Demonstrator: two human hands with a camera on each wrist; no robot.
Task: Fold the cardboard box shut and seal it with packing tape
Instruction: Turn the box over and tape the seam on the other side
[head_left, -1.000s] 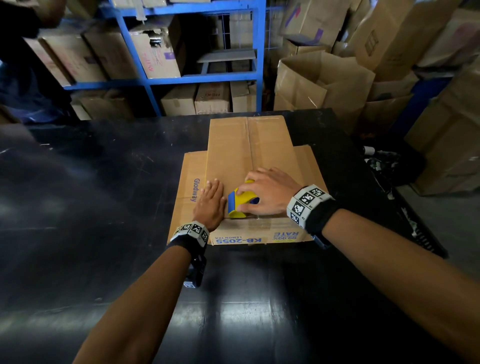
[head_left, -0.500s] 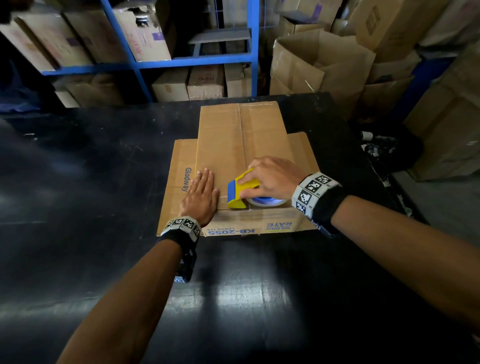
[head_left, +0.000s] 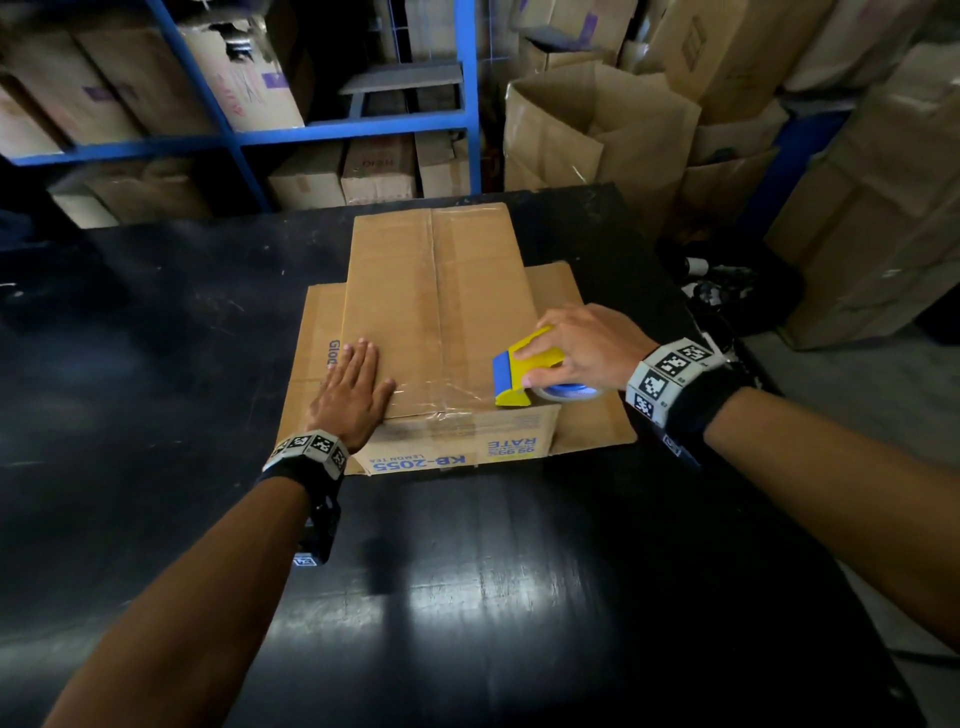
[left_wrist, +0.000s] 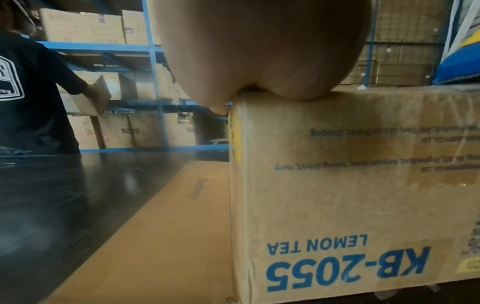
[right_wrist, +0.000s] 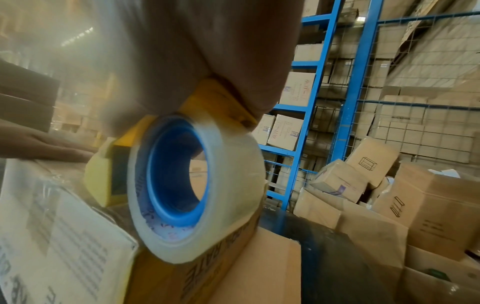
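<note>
The cardboard box (head_left: 436, 312) stands on a flat cardboard sheet (head_left: 587, 415) near the far right corner of the black table (head_left: 156, 389), its long axis running from the near edge toward the far edge, and its top flaps lie closed along a lengthwise centre seam. The near face carries upside-down print, "KB-2055 LEMON TEA". A clear strip of tape (head_left: 441, 395) lies crosswise along the top's near edge. At the top's near right corner sits the yellow and blue tape dispenser (head_left: 519, 374), blade end pointing left, clear roll to the right. The right hand (head_left: 587, 345) grips it with curled fingers. The left hand (head_left: 353, 387) presses flat, fingers straight, on the near left corner. Blue shelving (head_left: 332, 130) with cartons stands beyond.
</note>
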